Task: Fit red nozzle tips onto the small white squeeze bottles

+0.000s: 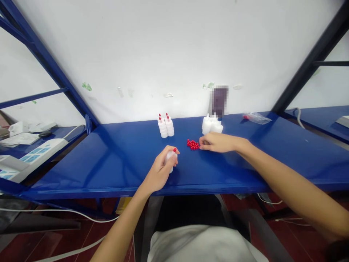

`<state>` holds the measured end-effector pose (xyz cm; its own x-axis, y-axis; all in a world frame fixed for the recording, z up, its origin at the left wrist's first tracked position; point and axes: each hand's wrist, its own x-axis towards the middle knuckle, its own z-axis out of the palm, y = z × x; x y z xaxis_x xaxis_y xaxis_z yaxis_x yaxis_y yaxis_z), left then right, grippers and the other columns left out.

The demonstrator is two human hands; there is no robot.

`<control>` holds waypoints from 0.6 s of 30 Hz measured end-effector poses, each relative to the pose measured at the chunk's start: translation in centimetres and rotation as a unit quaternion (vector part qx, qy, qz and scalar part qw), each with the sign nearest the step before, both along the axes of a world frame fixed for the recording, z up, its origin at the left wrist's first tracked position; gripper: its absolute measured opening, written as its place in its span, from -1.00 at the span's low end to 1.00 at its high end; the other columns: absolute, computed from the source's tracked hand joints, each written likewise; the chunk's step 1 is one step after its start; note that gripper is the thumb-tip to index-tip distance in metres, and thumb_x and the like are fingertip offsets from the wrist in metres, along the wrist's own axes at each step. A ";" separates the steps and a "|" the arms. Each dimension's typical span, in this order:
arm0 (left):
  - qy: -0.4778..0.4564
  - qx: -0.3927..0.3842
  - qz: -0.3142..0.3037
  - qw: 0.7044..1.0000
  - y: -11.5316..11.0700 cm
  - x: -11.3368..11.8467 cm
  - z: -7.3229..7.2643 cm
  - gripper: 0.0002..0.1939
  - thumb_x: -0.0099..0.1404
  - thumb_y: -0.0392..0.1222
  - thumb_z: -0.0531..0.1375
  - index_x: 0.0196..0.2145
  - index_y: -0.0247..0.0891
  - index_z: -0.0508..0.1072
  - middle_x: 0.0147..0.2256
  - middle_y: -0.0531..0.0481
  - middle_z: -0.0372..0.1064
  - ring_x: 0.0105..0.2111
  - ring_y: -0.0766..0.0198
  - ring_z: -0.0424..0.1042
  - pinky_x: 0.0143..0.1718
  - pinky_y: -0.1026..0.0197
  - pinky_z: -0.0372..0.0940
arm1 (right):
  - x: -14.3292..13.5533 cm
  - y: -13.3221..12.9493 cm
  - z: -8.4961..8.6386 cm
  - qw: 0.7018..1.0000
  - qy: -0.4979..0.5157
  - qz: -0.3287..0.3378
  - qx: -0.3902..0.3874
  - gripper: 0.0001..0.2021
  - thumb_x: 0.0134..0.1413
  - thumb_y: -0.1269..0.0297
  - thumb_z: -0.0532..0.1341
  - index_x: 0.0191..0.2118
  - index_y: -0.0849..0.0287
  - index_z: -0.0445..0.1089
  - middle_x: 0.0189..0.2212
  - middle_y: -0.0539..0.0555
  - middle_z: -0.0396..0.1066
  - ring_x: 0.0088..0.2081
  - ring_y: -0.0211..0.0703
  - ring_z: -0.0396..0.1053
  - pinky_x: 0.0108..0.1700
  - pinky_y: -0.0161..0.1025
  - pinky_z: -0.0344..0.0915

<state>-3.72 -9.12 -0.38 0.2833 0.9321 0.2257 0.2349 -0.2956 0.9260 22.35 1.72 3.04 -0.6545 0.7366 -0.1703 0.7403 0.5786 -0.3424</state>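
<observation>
My left hand (163,165) is wrapped around a small white squeeze bottle (171,155), which stands near the front of the blue table with a red cap (175,149) on its tip. My right hand (214,142) is at the right edge of a heap of small red caps (193,145). Its thumb and fingers are pinched together; whether a cap is between them is hidden. Behind the heap stand several white bottles without red caps (212,124). Farther left, a tight group of white bottles with red-tipped nozzles (166,126) stands upright.
A clear plastic bag (256,118) with something red inside lies at the back right of the blue table (122,156). A dark pixelated object (219,100) leans against the wall. Blue frame posts (58,69) rise at the left; a power strip (40,154) lies beyond them.
</observation>
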 end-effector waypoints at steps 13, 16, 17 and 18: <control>0.271 0.172 0.018 0.947 -0.4 1.0 -0.1 -0.78 0.46 -0.05 0.01 -0.04 -0.15 0.33 -0.24 0.05 0.46 -0.33 0.27 0.40 -0.29 0.24 0.19 | -3.4 -4.1 0.3 0.960 0.231 0.142 0.071 -0.68 0.31 -0.01 0.07 -0.32 0.15 0.25 -0.47 -0.03 0.27 -0.46 -0.27 0.16 -0.36 -0.29 0.08; 0.304 0.195 0.014 0.932 -0.3 1.1 -0.2 -0.82 0.47 -0.08 -0.02 -0.15 -0.17 0.31 -0.28 0.05 0.44 -0.36 0.27 0.39 -0.34 0.24 0.18 | -4.6 -4.9 -0.6 0.954 0.225 0.176 0.092 -0.67 0.39 0.08 -0.04 -0.37 0.15 0.18 -0.47 -0.03 0.25 -0.46 -0.27 0.14 -0.33 -0.28 0.08; 0.319 0.205 0.021 0.925 -0.3 1.2 -0.4 -0.81 0.47 -0.08 -0.02 -0.19 -0.18 0.31 -0.30 0.05 0.43 -0.37 0.26 0.38 -0.35 0.24 0.18 | -4.9 -5.0 -0.8 0.954 0.227 0.177 0.089 -0.66 0.41 0.10 -0.07 -0.38 0.14 0.16 -0.48 -0.03 0.24 -0.46 -0.27 0.14 -0.33 -0.27 0.09; 0.337 0.218 0.032 0.915 -0.3 1.2 -0.5 -0.81 0.47 -0.09 -0.02 -0.21 -0.19 0.31 -0.32 0.04 0.41 -0.37 0.25 0.38 -0.35 0.24 0.19 | -5.0 -5.0 -1.1 0.953 0.232 0.174 0.082 -0.65 0.42 0.11 -0.10 -0.40 0.14 0.14 -0.49 -0.04 0.22 -0.47 -0.27 0.14 -0.33 -0.27 0.08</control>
<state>-2.49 -9.38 -0.92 0.4431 0.8146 0.3744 0.7394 -0.5682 0.3611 17.33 -3.33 1.98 -0.8409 0.4530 0.2960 0.2842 0.8352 -0.4708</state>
